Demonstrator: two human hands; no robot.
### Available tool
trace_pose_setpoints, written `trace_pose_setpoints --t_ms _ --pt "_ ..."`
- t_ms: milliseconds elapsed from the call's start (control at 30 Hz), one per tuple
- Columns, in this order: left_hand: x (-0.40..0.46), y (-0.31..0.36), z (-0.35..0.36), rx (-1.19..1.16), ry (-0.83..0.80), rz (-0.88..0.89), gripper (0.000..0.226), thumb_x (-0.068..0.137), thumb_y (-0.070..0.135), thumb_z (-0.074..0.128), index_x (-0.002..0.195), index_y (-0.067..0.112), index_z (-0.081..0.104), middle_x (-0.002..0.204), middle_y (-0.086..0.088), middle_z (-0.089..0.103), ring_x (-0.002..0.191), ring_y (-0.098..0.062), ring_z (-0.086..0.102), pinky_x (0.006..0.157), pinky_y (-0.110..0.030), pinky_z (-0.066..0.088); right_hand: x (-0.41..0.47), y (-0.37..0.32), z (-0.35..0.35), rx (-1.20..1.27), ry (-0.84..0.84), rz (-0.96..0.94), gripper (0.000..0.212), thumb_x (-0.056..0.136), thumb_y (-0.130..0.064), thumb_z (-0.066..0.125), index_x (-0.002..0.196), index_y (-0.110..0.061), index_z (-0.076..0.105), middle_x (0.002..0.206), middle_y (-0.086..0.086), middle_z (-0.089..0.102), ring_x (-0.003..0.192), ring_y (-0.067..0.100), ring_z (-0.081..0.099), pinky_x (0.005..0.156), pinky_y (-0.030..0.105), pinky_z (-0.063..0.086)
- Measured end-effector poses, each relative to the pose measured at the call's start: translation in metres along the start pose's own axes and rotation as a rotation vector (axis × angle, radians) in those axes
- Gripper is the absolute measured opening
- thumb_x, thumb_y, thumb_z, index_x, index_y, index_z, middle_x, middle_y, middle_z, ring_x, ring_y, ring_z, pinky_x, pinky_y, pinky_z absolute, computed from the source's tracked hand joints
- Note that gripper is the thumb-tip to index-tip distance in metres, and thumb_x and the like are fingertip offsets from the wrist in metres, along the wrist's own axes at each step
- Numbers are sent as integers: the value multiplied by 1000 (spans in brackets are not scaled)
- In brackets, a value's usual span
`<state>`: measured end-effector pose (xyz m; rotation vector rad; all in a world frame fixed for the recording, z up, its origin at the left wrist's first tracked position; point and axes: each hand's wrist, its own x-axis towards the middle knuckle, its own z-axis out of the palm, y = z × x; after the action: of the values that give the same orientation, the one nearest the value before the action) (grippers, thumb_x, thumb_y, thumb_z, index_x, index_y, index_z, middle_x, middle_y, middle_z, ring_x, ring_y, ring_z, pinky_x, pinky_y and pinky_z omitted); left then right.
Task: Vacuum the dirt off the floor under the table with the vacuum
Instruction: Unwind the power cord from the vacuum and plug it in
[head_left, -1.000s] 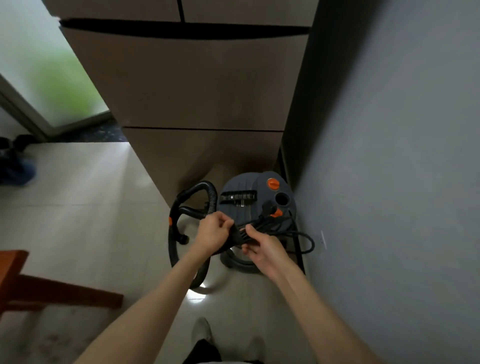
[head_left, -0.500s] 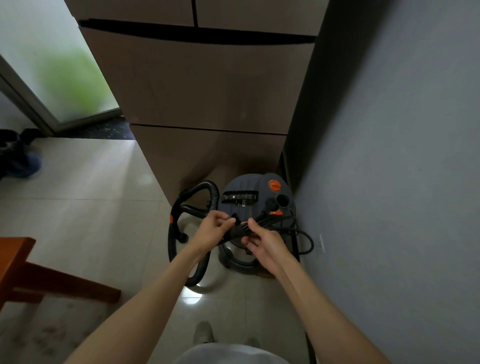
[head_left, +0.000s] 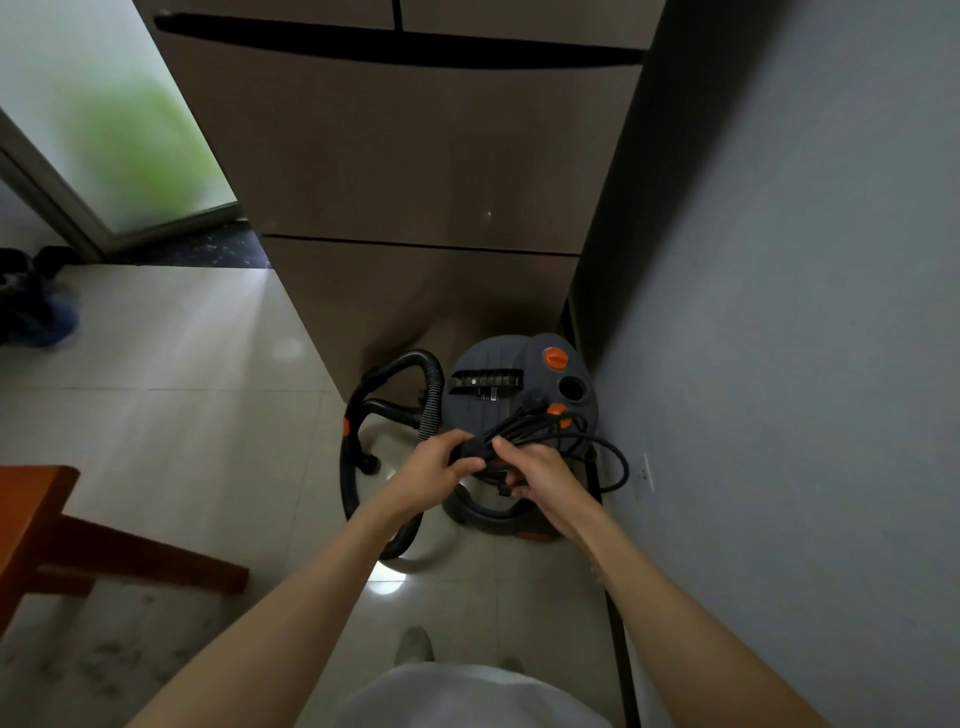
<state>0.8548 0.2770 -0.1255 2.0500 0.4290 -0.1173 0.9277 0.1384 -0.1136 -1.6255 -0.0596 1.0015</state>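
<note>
A grey canister vacuum with orange knobs stands on the tiled floor between a tall brown cabinet and the grey wall. Its black ribbed hose loops to the left of it. A bundled black power cord lies over the vacuum's top, with a loose loop hanging to the right. My left hand grips the bundle's near end. My right hand pinches the cord just beside it. Dirt specks cover the floor under the orange wooden table at lower left.
The tall brown cabinet rises straight ahead. The grey wall closes off the right side, with a wall socket low down. A frosted glass door is at upper left, and dark shoes lie by it.
Both hands have stayed on the cord bundle, shifting slightly along it. The view has moved a little closer and tilted.
</note>
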Motion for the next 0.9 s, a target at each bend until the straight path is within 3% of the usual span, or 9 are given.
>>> trace_pose_setpoints --t_ms 133,267,400,500,633,700,767,800,900 --pt "-3 -8 -3 23 7 -4 20 90 15 59 109 8 59 93 -4 62 89 -19 60 81 -32 49 0 2 2 -213 -41 -63 11 96 -14 53 94 -14 65 84 -3 58 73 4 51 59 15 40" --pt "-1 -9 -10 31 -27 -30 16 92 17 56 108 13 59 94 -4 63 90 -18 61 82 -33 49 7 6 7 -536 -46 -267 21 91 0 57 111 1 65 89 -10 51 71 -6 49 64 3 39" --pt "4 -5 -15 52 -56 -14 15 92 17 57 104 12 62 88 -1 63 85 -16 60 76 -27 46 11 3 16 -564 -32 -300 7 89 -9 63 84 -7 68 78 -14 49 73 2 52 65 10 39" --pt "7 -7 -19 104 -46 1 16 92 18 56 105 11 61 87 1 61 82 -13 57 68 -19 40 11 -2 13 -639 -63 -199 29 92 -14 59 65 -20 52 69 -6 49 67 10 50 66 28 42" --pt "7 -11 -23 101 -54 -22 8 92 19 56 100 16 57 78 9 55 76 -10 55 63 -16 38 -4 -31 -9 -217 -240 -24 22 97 -14 51 76 -16 57 71 -2 55 62 9 53 51 21 34" --pt "7 -8 -21 163 -104 11 14 91 22 58 103 14 57 82 6 56 80 -13 55 68 -22 41 -2 -49 -16 92 -177 7 19 98 -15 48 82 -12 60 75 2 58 62 10 55 49 18 36" --pt "8 -5 -17 212 -144 48 22 91 24 59 108 11 56 91 -2 61 87 -17 58 78 -30 46 8 -60 -17 373 -62 5 20 100 -16 45 100 -5 62 90 6 65 79 14 64 65 20 49" --pt "8 -5 -15 206 -152 56 23 90 25 60 108 12 56 95 -4 62 91 -19 59 82 -33 46 14 -60 -17 323 -16 -40 25 101 -17 43 111 -1 60 98 5 65 89 13 63 75 21 50" --pt "6 -9 -16 65 -150 7 14 89 22 61 101 15 56 96 -7 63 92 -21 61 85 -38 49 17 -51 -20 -584 24 -255 33 100 -19 44 128 -7 57 116 -1 61 107 7 54 87 17 39"
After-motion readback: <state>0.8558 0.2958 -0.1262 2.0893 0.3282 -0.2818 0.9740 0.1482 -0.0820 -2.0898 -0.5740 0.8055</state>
